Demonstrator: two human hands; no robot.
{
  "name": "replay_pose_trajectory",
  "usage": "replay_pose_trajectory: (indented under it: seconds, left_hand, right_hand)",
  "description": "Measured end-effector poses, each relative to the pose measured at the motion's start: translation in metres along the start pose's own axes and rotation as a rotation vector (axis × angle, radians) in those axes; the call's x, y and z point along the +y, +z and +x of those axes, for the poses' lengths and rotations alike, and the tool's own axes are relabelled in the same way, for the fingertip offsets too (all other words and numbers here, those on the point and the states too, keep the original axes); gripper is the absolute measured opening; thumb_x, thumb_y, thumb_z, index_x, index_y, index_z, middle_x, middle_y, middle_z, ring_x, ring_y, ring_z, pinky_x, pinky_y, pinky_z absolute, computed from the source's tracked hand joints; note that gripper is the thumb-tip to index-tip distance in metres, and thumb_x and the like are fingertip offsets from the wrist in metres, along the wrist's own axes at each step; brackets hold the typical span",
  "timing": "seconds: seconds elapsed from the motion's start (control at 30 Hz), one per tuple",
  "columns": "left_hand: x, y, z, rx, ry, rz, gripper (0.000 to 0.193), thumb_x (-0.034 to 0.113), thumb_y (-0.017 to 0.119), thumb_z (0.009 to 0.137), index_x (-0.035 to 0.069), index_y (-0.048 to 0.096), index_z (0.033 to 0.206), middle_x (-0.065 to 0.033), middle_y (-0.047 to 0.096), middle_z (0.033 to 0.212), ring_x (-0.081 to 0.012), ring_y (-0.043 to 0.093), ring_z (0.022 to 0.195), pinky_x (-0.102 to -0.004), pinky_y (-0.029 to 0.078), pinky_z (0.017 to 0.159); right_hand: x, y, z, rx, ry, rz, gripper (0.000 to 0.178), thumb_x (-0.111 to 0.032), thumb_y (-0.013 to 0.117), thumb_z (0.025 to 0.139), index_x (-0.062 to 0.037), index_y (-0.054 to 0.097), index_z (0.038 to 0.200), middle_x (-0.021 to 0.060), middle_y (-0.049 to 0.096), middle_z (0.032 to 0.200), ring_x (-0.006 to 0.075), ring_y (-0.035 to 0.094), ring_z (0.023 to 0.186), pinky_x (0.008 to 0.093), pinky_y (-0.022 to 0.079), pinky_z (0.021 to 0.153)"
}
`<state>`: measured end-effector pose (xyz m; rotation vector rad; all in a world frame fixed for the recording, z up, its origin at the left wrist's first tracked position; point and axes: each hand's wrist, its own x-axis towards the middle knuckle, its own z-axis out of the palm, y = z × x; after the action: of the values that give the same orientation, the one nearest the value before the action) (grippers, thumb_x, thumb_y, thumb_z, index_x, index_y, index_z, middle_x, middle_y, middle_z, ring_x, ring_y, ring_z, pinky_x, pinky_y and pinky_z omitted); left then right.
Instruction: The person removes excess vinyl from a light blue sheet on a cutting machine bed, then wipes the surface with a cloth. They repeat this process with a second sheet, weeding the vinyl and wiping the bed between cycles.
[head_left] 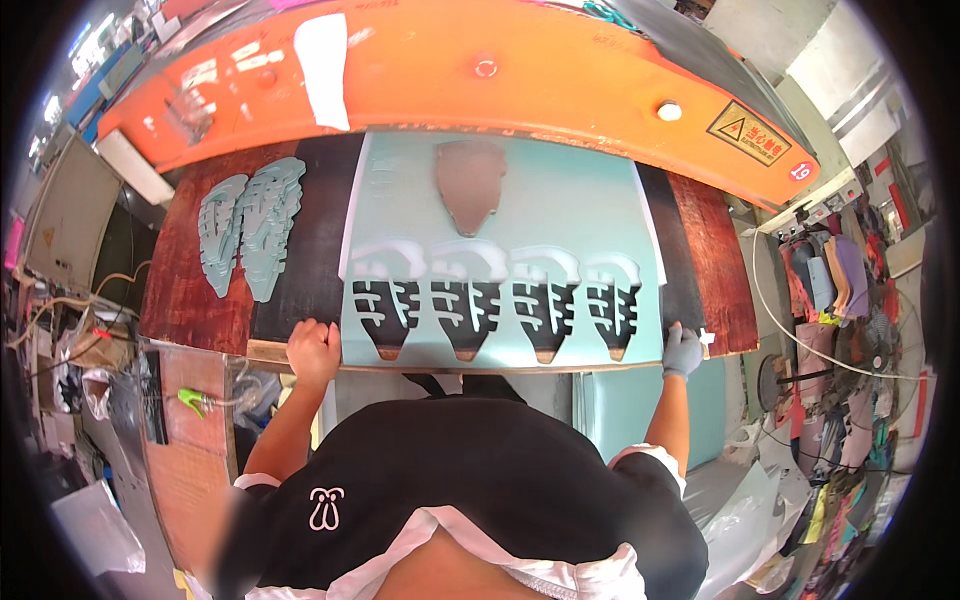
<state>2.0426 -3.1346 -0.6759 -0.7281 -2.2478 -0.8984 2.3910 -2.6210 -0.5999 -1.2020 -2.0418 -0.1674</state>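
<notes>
Head view looks down on a work bench (pixel 205 300) under a big orange press (pixel 520 75). On the bench lies a pale green sheet (pixel 560 205). It is flat and wide, and four shapes have been cut out of it in a row near its near edge, so the dark board (pixel 315 220) shows through. A brown cutter (pixel 469 183) sits on the sheet, farther back, in the middle.

My left hand (pixel 314 350) is bare and curled into a fist at the near left corner of the sheet. It seems to grip the edge, but I cannot tell for sure. My right hand (pixel 682 349) wears a grey glove and is closed at the near right corner, pinching the edge there.

Far left on the bench, well apart from the sheet, lie two green cut pieces (pixel 250 232), side by side.

I think the sheet is light, thin and floppy. With holes in it, it could tear or sag. Holding both near corners looks best.
</notes>
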Motion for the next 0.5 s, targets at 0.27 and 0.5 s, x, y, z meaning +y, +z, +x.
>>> replay_pose_trajectory:
  seconds: [0.27,0.5]
  left_hand:
    - [0.010,-0.051,-0.102,-0.104,0.011,-0.085,0.028,0.012,0.065,0.073,0.006,0.045,0.053,-0.0094,0.046,0.061,-0.0304,0.050,0.062,-0.0431,0.039,0.053]
    - [0.013,-0.051,-0.074,-0.106,-0.315,-0.579,0.016,0.013,0.059,0.084,0.003,0.052,0.075,-0.0109,0.050,0.072,-0.0273,0.050,0.063,-0.0351,0.041,0.060]
  right_hand:
    - [0.047,-0.057,-0.080,-0.088,0.067,-0.078,0.033,-0.029,0.054,0.084,-0.0016,0.067,0.073,0.0165,0.063,0.076,0.0331,0.059,0.073,0.0422,0.045,0.067]
    - [-0.092,-0.043,-0.043,-0.190,-0.093,0.557,0.051,-0.031,0.063,0.082,-0.0010,0.050,0.120,0.0163,0.050,0.121,0.0292,0.049,0.112,0.0391,0.039,0.095]
